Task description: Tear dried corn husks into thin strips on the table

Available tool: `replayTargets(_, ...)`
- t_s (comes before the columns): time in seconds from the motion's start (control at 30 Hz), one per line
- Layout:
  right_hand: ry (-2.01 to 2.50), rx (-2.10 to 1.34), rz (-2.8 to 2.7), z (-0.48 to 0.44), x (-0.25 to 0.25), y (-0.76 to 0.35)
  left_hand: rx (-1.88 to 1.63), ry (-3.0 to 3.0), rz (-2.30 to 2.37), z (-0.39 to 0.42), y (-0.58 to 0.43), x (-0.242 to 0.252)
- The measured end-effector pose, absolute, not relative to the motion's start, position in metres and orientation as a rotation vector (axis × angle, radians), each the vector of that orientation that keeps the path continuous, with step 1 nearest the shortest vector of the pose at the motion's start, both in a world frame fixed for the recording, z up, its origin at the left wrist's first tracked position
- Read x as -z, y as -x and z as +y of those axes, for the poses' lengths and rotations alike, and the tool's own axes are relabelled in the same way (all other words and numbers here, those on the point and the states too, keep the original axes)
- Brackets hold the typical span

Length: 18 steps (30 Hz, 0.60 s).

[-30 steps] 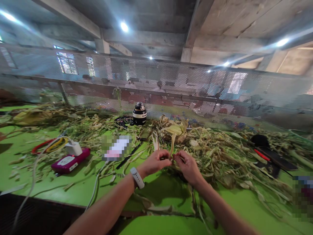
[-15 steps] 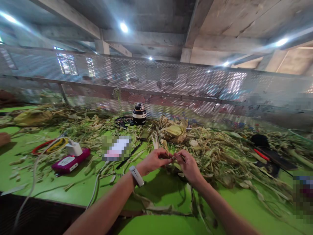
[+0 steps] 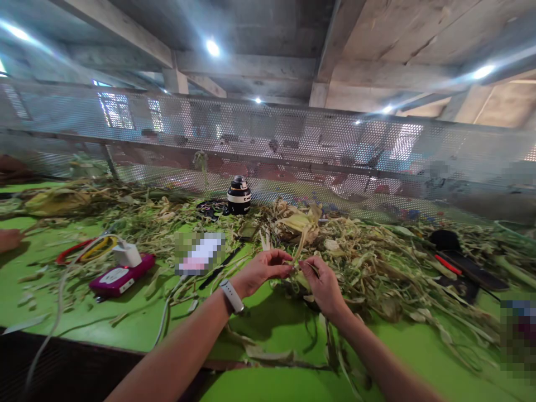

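Note:
My left hand (image 3: 262, 272) is pinched, thumb against fingers, on a pale dried leaf strip (image 3: 302, 243) that sticks up between my hands. Just to its right, my right hand (image 3: 325, 286) is also pinched at the strip's lower part. The fingertips nearly meet, and the exact grip is partly hidden by the fingers. Beneath and beyond them, a loose heap of dried leaf strips (image 3: 368, 262) spreads over the green table (image 3: 251, 385). A larger yellowish dried leaf (image 3: 296, 221) lies on the heap behind my hands.
Left of my hands are a blurred-out phone (image 3: 201, 254), a magenta box (image 3: 122, 276) with a white plug (image 3: 127, 254), and cables. A black jar (image 3: 239, 196) stands before the perforated metal screen (image 3: 268, 134). Another person's hand (image 3: 10, 240) shows far left.
The pale strip now rises higher and more upright between my hands. My left hand and wrist have shifted slightly up and left. The other person's hand reaches a little farther in.

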State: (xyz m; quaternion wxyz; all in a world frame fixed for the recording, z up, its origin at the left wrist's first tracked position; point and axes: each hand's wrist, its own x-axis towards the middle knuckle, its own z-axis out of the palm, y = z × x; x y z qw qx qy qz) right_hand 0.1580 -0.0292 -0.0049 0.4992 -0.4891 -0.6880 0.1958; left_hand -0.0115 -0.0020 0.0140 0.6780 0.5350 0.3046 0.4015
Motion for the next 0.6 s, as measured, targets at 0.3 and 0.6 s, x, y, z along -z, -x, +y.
replayTargets(0.3,1.204,-0.394,-1.614,-0.0319,0.0062,-0.1551,-0.881,-0.99,0.6,0.0011,0.0112,-0.0065)
replayTargets(0.6,1.218,-0.333,-1.569,-0.0302,0.0055,-0.1561,-0.917,-1.055,0.73,-0.0056,0.0071,-0.0084)
